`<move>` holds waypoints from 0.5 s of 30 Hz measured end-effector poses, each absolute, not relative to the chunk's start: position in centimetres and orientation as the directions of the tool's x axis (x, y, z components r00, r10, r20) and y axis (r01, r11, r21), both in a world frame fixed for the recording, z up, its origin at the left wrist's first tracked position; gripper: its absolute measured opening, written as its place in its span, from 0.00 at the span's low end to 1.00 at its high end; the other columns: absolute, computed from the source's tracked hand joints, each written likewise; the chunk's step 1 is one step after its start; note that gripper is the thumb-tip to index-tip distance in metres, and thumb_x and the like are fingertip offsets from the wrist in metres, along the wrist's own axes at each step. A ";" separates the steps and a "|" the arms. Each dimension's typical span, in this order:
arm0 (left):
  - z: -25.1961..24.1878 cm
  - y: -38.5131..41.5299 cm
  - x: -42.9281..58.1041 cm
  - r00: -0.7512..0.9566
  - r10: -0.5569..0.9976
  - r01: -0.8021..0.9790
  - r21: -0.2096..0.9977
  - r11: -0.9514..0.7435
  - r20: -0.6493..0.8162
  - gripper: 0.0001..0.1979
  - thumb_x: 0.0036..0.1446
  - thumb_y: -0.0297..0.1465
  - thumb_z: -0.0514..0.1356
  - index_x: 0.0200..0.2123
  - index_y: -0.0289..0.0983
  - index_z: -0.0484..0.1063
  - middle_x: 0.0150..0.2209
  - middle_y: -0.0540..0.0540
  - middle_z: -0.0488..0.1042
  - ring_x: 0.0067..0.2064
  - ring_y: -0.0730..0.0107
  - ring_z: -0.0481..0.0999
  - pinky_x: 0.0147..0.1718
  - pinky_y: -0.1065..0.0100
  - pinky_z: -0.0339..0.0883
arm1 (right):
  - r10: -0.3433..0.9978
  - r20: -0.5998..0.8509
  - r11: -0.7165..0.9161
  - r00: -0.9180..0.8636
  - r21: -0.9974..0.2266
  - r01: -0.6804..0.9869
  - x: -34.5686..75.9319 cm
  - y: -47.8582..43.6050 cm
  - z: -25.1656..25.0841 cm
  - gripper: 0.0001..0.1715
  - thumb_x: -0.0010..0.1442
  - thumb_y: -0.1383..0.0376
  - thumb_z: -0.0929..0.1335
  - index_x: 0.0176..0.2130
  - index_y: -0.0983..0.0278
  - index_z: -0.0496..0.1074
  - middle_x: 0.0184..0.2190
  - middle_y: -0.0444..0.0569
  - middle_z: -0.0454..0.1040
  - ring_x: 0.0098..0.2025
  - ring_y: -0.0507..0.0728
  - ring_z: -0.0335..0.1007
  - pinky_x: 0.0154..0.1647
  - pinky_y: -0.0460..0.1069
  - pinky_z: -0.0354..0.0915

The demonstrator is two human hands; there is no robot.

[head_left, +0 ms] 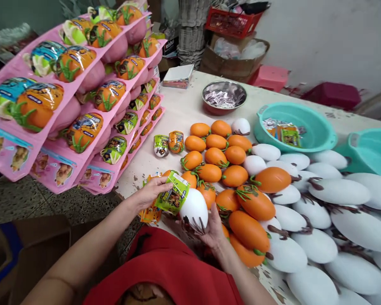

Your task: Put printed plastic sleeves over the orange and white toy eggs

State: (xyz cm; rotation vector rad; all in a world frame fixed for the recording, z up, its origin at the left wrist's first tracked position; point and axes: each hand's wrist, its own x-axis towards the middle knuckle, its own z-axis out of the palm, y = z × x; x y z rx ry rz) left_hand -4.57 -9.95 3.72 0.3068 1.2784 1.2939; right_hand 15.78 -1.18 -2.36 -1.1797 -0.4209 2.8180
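My left hand (pixel 154 190) pinches a green printed plastic sleeve (pixel 173 195) by its upper left edge. The sleeve lies against the top of a white toy egg (pixel 194 208); whether the egg is partly inside it I cannot tell. Dark claw-like pieces show at the egg's lower end. My right hand (pixel 214 231) grips that egg from below and the right. Under my left hand are orange printed sleeves (pixel 151 213). Two wrapped eggs, a green one (pixel 161 145) and an orange one (pixel 176 142), stand just beyond. Several orange eggs (pixel 209 173) lie to the right of them.
Many white eggs (pixel 339 190) cover the table's right side. Stacked pink trays (pixel 92 63) of wrapped eggs rise at the left. Farther back are a metal bowl (pixel 224 111) of small packets and teal basins (pixel 320 127). A white box (pixel 178 76) sits at the far edge.
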 end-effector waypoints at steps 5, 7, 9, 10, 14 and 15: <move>3.1 -10.3 -6.2 -0.191 0.773 -0.526 0.728 0.440 -0.605 0.19 0.43 0.40 0.70 0.34 0.31 0.79 0.31 0.41 0.79 0.31 0.66 0.77 0.36 0.66 0.68 | 0.062 -0.695 -0.929 -0.716 -0.302 0.212 14.9 -2.0 -3.7 0.32 0.40 0.46 0.74 0.41 0.62 0.73 0.37 0.56 0.78 0.43 0.67 0.74 0.38 0.59 0.70; 3.1 -10.2 -6.4 -0.157 0.768 -0.524 0.712 0.468 -0.621 0.18 0.42 0.40 0.71 0.32 0.31 0.79 0.29 0.42 0.79 0.29 0.68 0.76 0.34 0.67 0.67 | 0.025 -0.673 -0.942 -0.739 -0.263 0.207 14.4 -2.4 -3.6 0.31 0.42 0.47 0.73 0.41 0.62 0.73 0.39 0.55 0.78 0.44 0.66 0.74 0.39 0.59 0.70; 3.1 -10.1 -6.7 -0.101 0.777 -0.504 0.705 0.499 -0.621 0.18 0.43 0.39 0.70 0.32 0.31 0.78 0.30 0.41 0.79 0.29 0.67 0.76 0.34 0.67 0.68 | 0.006 -0.663 -0.941 -0.749 -0.258 0.220 14.2 -2.7 -3.2 0.30 0.40 0.49 0.75 0.39 0.63 0.74 0.39 0.55 0.78 0.44 0.66 0.74 0.41 0.59 0.70; 3.2 -10.1 -6.8 -0.067 0.781 -0.485 0.704 0.518 -0.621 0.18 0.44 0.40 0.70 0.33 0.31 0.78 0.31 0.41 0.79 0.30 0.67 0.77 0.34 0.67 0.68 | 0.005 -0.659 -0.933 -0.752 -0.274 0.233 14.2 -2.7 -3.0 0.29 0.38 0.51 0.76 0.38 0.63 0.74 0.38 0.55 0.79 0.44 0.66 0.75 0.42 0.58 0.70; 3.3 -10.5 -7.2 0.041 0.797 -0.405 0.719 0.564 -0.602 0.18 0.45 0.40 0.69 0.35 0.32 0.78 0.33 0.41 0.80 0.32 0.66 0.77 0.37 0.66 0.68 | -0.035 -0.640 -0.904 -0.767 -0.308 0.298 14.3 -2.7 -2.2 0.27 0.36 0.57 0.77 0.38 0.63 0.75 0.35 0.53 0.79 0.43 0.64 0.75 0.41 0.55 0.70; 3.4 -10.5 -7.2 0.064 0.800 -0.391 0.723 0.570 -0.596 0.18 0.45 0.40 0.69 0.35 0.32 0.79 0.34 0.41 0.80 0.32 0.66 0.77 0.37 0.66 0.68 | -0.059 -0.638 -0.899 -0.768 -0.300 0.318 14.3 -2.6 -1.9 0.27 0.36 0.58 0.77 0.38 0.63 0.75 0.35 0.53 0.79 0.43 0.64 0.75 0.41 0.55 0.70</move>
